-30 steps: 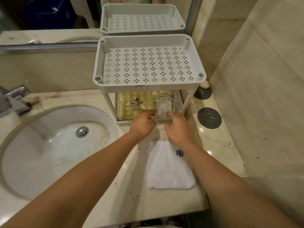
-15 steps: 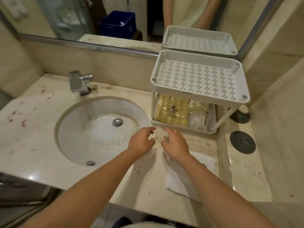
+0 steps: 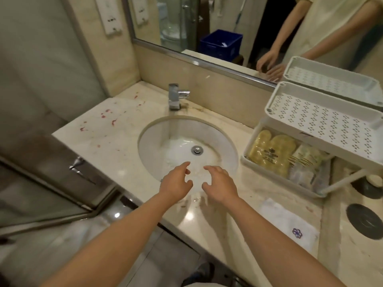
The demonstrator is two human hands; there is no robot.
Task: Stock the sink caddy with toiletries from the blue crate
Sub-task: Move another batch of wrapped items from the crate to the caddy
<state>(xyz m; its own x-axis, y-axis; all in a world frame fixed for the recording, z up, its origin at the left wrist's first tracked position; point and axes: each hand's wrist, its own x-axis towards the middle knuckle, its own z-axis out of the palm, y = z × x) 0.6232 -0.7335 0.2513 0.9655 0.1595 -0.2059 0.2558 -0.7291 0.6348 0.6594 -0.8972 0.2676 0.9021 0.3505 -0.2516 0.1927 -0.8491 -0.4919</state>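
The white two-tier sink caddy point(image 3: 323, 112) stands on the counter at the right. Its top shelf holds nothing. On its lower shelf lie a yellow packet point(image 3: 269, 154), a pale striped packet point(image 3: 308, 158) and clear wrapped items point(image 3: 304, 175). My left hand point(image 3: 176, 183) and my right hand point(image 3: 220, 185) hover side by side over the front rim of the sink, fingers loosely spread, holding nothing. The blue crate point(image 3: 220, 44) shows only as a reflection in the mirror.
A round basin point(image 3: 165, 139) with a chrome tap point(image 3: 176, 96) sits mid-counter. A white folded towel point(image 3: 288, 224) lies right of my right arm. Two dark round discs point(image 3: 366, 223) sit on the counter at far right. Red stains mark the counter's left part.
Both hands drew back from the caddy's lower shelf to the sink's front rim, holding nothing. The view swung left, so the caddy now sits at the right edge.
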